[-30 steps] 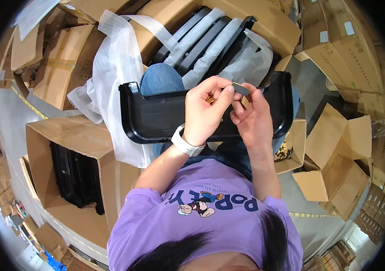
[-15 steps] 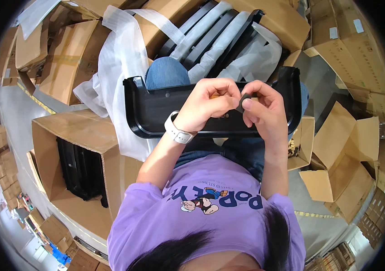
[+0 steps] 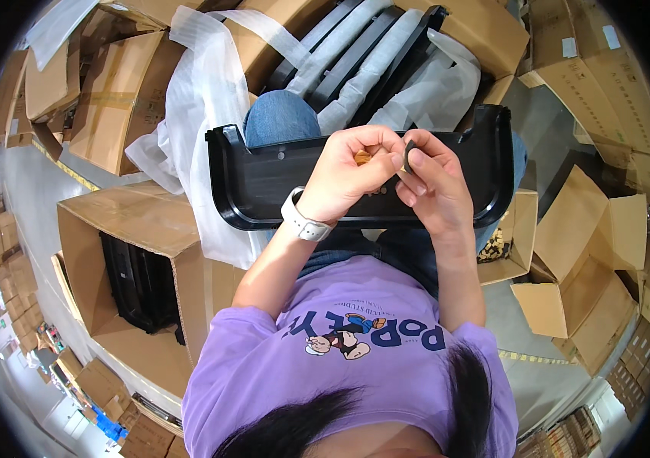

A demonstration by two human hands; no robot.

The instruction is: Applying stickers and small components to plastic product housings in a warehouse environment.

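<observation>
A long black plastic panel (image 3: 252, 187) with raised, curled ends lies across my lap. Over its middle my two hands come together, fingertip to fingertip. My right hand (image 3: 441, 179) is closed in a pinch on a small thin dark pad (image 3: 409, 153), held upright. Curled beside it, my left hand (image 3: 349, 169) has a small yellowish-brown piece (image 3: 362, 157) showing between its fingers; most of that piece is hidden. The left thumb and fingertip reach the dark pad's edge, and whether they grip it too cannot be made out.
Ahead, an open carton (image 3: 493, 38) holds several black panels (image 3: 355, 65) wrapped in white foam sheet (image 3: 214, 99). To my left a carton (image 3: 130, 214) contains black parts (image 3: 140, 278). On the right stand a small box (image 3: 519, 237) of yellow and black bits and an open carton (image 3: 580, 267).
Both hands have shifted slightly up and left, and the right hand has turned so the dark pad stands more edge-on. The panel has tilted a little, its right end rising.
</observation>
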